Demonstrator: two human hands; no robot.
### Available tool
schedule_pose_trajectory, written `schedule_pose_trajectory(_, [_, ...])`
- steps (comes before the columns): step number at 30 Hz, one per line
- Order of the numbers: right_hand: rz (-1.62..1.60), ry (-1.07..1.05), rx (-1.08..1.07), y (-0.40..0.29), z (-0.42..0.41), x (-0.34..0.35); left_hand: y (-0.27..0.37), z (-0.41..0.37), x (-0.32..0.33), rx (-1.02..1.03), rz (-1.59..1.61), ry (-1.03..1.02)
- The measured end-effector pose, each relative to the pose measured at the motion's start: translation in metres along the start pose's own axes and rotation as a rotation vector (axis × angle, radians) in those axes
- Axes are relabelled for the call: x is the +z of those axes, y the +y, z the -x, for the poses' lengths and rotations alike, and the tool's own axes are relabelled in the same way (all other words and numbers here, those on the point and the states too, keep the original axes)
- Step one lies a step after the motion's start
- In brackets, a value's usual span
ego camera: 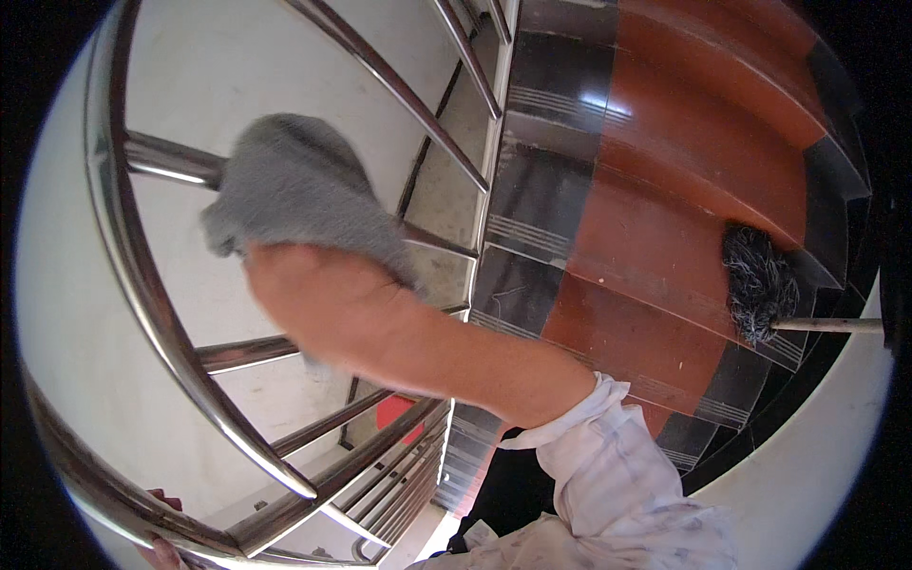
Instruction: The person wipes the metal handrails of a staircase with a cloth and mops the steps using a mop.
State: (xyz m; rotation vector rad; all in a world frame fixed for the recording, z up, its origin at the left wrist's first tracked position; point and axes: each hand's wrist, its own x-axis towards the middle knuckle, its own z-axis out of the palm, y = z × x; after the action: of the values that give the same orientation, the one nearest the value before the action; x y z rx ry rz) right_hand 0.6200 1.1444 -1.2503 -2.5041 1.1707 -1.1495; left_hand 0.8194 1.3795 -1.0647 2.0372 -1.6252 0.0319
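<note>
My right hand [320, 306] is wrapped around a grey cloth [299, 178]. The cloth is folded over a stainless-steel baluster [174, 158] of the stair railing, and motion blurs its edge. Above and below it run more steel bars, joined to a curved steel handrail [146, 292]. At the lower left, part of my left hand [165, 552] shows on the lower stretch of handrail [117, 484], with fingers on both sides of the tube. Most of that hand is hidden or cut off by the picture's rim.
Stairs with red tile treads [648, 235] and black tile borders [541, 185] descend beside the railing. A mop with a dark string head [759, 285] rests on a step, its handle [826, 325] against the right side. Beyond the bars are a pale wall [214, 71] and a red object [399, 419].
</note>
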Motion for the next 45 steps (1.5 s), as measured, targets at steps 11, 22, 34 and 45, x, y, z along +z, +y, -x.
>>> schedule_pose_trajectory(11, [-0.04, -0.53, 0.451, 0.128, 0.191, 0.193, -0.143, 0.129, -0.053, 0.055, -0.113, 0.063])
schedule_pose_trajectory(22, [-0.122, -0.779, 0.719, 0.14, 0.27, 0.321, -0.108, 0.12, -0.046, -0.019, -0.186, 0.128])
schedule_pose_trajectory(34, [-1.396, -0.346, 0.716, 0.002, 0.147, 0.106, -0.09, 0.102, 0.006, 0.039, 0.006, 0.08])
schedule_pose_trajectory(45, [-0.284, -0.256, 0.291, 0.003, 0.189, 0.176, -0.067, 0.084, 0.016, 0.234, -0.19, 0.048])
